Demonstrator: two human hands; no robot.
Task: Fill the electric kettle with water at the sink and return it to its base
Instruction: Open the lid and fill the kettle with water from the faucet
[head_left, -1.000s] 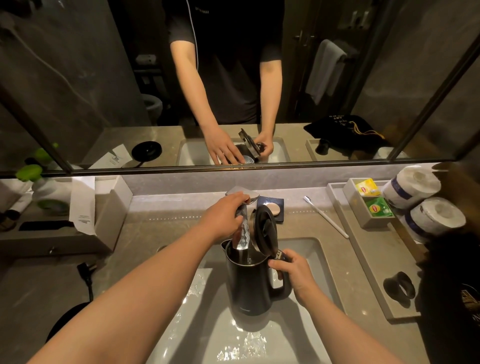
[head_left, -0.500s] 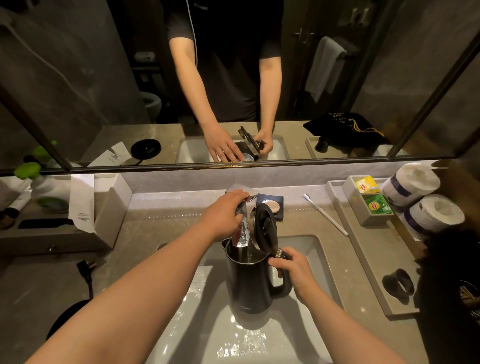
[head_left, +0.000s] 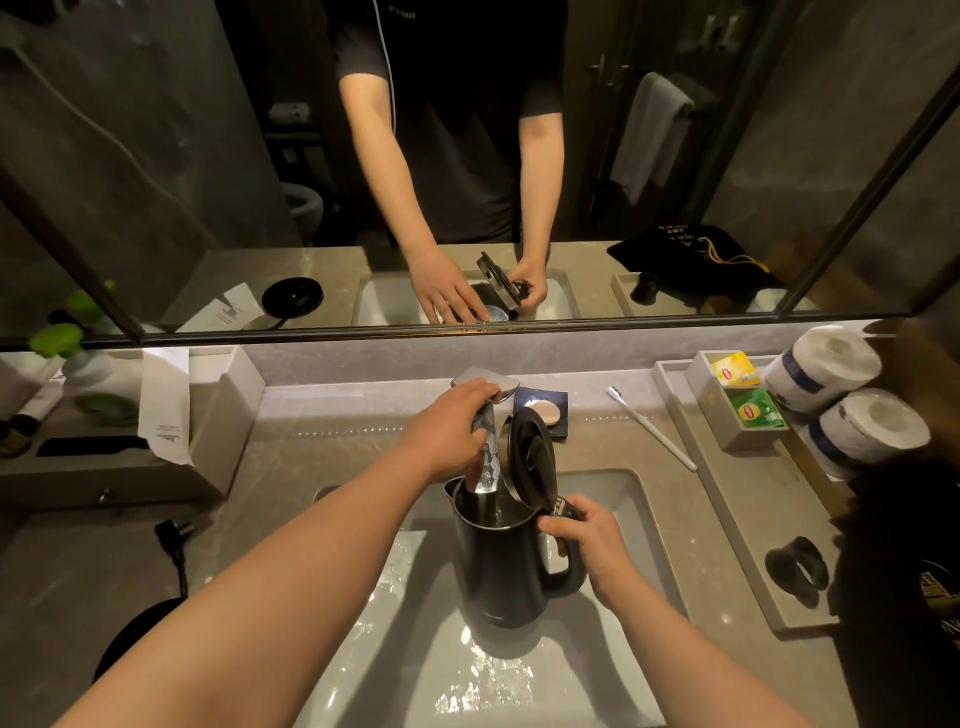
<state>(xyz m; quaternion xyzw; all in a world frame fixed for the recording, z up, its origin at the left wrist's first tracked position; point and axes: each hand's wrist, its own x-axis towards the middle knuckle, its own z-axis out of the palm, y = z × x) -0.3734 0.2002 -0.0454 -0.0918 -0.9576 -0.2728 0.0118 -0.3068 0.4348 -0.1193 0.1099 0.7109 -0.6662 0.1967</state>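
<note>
A dark electric kettle (head_left: 501, 566) stands upright in the white sink (head_left: 613, 509), its lid (head_left: 530, 454) hinged open. My right hand (head_left: 587, 540) grips the kettle's handle. My left hand (head_left: 449, 428) rests on the chrome faucet (head_left: 485, 457), fingers wrapped over its handle. The spout reaches into the kettle's mouth and a stream of water runs into it. The round black kettle base (head_left: 130, 631) lies on the counter at the lower left, partly hidden by my left arm, with its plug (head_left: 174, 532) beside it.
A grey tray (head_left: 727, 525) on the right holds a tea bag box (head_left: 743, 402), two toilet rolls (head_left: 852, 395) and a black ring (head_left: 797, 569). A toothbrush (head_left: 652, 428) and soap dish (head_left: 548, 413) lie behind the sink. A box with toiletries (head_left: 130, 467) stands left. A mirror is ahead.
Hands and kettle keep nearly the same pose; the water keeps running into the kettle. Only the view shifts slightly.
</note>
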